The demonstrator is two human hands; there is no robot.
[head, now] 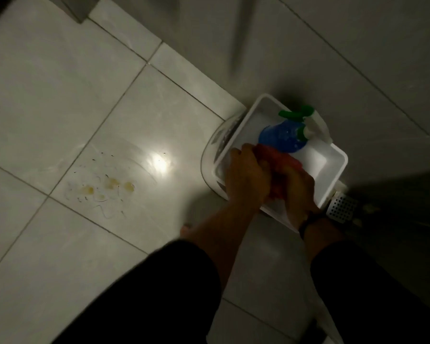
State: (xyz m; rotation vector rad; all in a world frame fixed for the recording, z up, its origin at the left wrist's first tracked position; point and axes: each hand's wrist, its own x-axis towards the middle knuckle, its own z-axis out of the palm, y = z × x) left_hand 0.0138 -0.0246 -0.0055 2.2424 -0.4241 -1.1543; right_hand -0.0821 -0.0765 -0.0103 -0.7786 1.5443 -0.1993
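The red cloth (pixel 282 163) is crumpled into a wad, gripped between the left hand (pixel 246 176) and the right hand (pixel 299 188) over the white tub (pixel 333 180). A blue spray bottle (pixel 279 139) lies just beside it at twelve o'clock.

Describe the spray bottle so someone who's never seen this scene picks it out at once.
On the pale tiled floor, right of the yellowish stain, is a white rectangular tub. At its far end, just beyond the left hand and right hand gripping a red cloth, sits the spray bottle. It is the only blue thing there, with a green trigger head.
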